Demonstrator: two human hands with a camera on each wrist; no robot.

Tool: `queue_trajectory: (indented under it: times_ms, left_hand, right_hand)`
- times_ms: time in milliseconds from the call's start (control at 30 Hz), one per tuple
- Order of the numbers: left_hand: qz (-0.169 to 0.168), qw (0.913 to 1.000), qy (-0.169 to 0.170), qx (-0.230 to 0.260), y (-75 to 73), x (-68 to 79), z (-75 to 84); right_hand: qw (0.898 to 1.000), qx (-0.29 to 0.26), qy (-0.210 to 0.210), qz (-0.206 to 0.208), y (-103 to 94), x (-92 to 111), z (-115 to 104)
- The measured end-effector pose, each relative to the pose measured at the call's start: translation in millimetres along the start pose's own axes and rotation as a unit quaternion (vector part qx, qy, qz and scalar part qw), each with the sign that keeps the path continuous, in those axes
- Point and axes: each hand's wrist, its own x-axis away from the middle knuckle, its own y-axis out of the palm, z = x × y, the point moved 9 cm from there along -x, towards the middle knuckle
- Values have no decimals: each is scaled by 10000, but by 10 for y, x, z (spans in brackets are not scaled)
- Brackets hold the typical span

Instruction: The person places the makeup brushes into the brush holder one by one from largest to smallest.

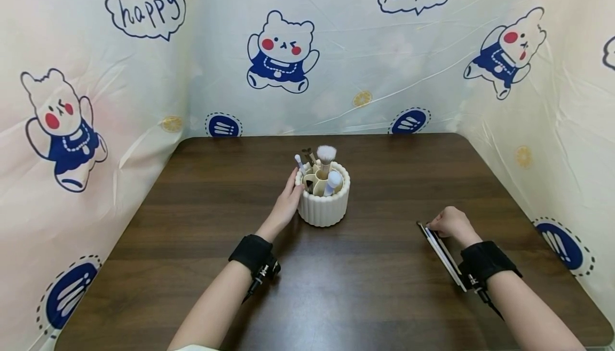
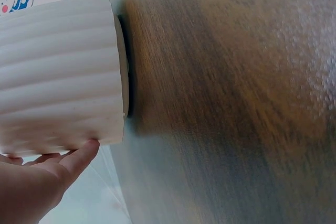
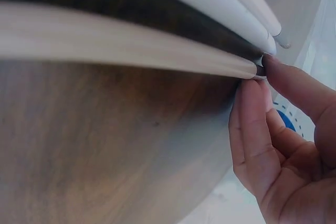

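A white ribbed brush holder (image 1: 323, 209) stands upright on the table, divided inside, with makeup brushes such as a fluffy white one (image 1: 326, 154) standing in it. My left hand (image 1: 290, 199) rests against its left side; the fingertips touch the ribbed wall (image 2: 58, 77) in the left wrist view. To the right, my right hand (image 1: 452, 224) pinches the far end of a slim makeup brush (image 3: 157, 51) between thumb and fingers. The brush has a pale handle and a dark tip. Beside it lies another white slim brush (image 3: 220, 9), roughly parallel.
The dark wooden table (image 1: 346, 287) has a rounded far right corner. Patterned cloth (image 1: 336, 62) with printed bears hangs behind and along both sides. A black band with a small camera sits on each wrist, the left band (image 1: 252, 255) near the holder's front.
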Motion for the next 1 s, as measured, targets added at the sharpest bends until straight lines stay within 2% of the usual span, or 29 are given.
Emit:
queue_trajectory:
  times_ms: [300,567,833,1000]
  left_hand:
    - [-162,9998,-96,9,-20,190,294]
    - [-20,10000,-37,38,-8,13,3]
    - [55,10000,67,20,-8,6,-3]
    - [12,10000,81,24,-1,16,11]
  right_hand:
    - [9999,62,-16,129,-32,33,-23]
    - [9989,20,-163,443,-241,50,-93]
    - [9941,-127,-234,1047,-660,14,-235]
    - [9876,-259,-412,1491,-903,11,-373]
